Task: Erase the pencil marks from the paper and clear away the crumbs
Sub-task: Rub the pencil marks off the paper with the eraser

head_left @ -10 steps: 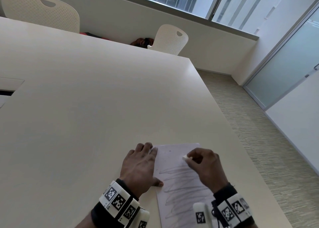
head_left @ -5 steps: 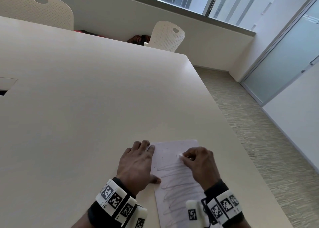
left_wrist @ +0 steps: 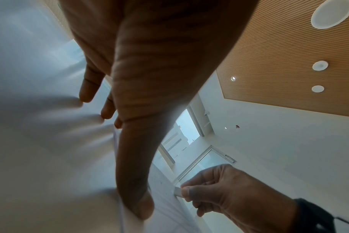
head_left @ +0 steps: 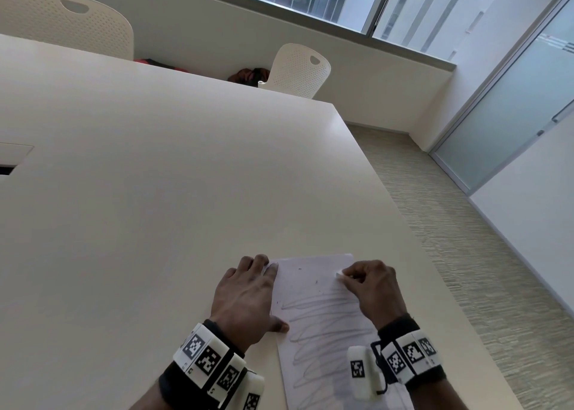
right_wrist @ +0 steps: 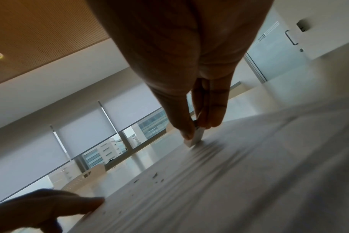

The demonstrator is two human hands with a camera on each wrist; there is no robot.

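Observation:
A white sheet of paper [head_left: 313,288] lies near the table's front right edge, covered lower down with grey pencil zigzags [head_left: 323,325]. Its top part looks rubbed pale, with several dark crumbs [head_left: 316,282] on it. My left hand [head_left: 248,298] lies flat with straight fingers on the paper's left edge, thumb [left_wrist: 137,205] pressing the sheet. My right hand [head_left: 372,288] pinches a small white eraser [head_left: 339,274] between thumb and fingers, its tip touching the paper near the top right corner. The same eraser [right_wrist: 197,138] and crumbs [right_wrist: 155,175] show in the right wrist view.
The large cream table [head_left: 174,192] stretches far ahead and left; its right edge [head_left: 400,211] runs close beside the paper, with carpet beyond. Two white chairs [head_left: 298,71] stand at the far side. A cable hatch [head_left: 12,158] sits at the left.
My right hand with the eraser has slid from the middle of the sheet toward its top right. The left hand has stayed on the paper's edge.

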